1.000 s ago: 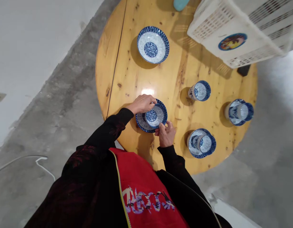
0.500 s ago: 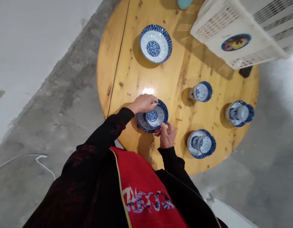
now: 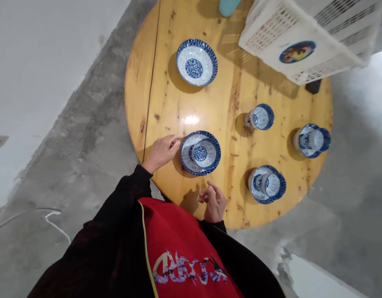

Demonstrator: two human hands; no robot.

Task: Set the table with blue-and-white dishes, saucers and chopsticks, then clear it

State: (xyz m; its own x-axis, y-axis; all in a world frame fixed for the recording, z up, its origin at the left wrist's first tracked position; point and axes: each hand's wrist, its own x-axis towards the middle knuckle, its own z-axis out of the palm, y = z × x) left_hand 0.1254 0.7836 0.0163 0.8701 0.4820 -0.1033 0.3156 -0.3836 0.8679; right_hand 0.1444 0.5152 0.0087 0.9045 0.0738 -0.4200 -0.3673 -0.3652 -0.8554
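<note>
A blue-and-white cup (image 3: pixel 205 153) stands on a matching saucer (image 3: pixel 187 154) near the front of the round wooden table (image 3: pixel 166 103). My left hand (image 3: pixel 162 151) lies on the table just left of that saucer, fingers curled loosely, holding nothing. My right hand (image 3: pixel 213 203) hovers at the table's near edge, apart from the saucer, fingers loosely bent and empty. A second cup-and-saucer set (image 3: pixel 267 184) sits to the right of my right hand.
A lone blue-and-white saucer (image 3: pixel 196 62) lies at the far side. Two more cups (image 3: pixel 260 116) (image 3: pixel 311 140) stand to the right. A white slatted crate (image 3: pixel 305 37) covers the far right of the table, with a teal object (image 3: pixel 227 7) beside it. A white cable (image 3: pixel 51 213) runs over the concrete floor.
Both hands have let go of the cup and saucer. The left hand slid left onto the table and the right hand drew back toward the near edge.
</note>
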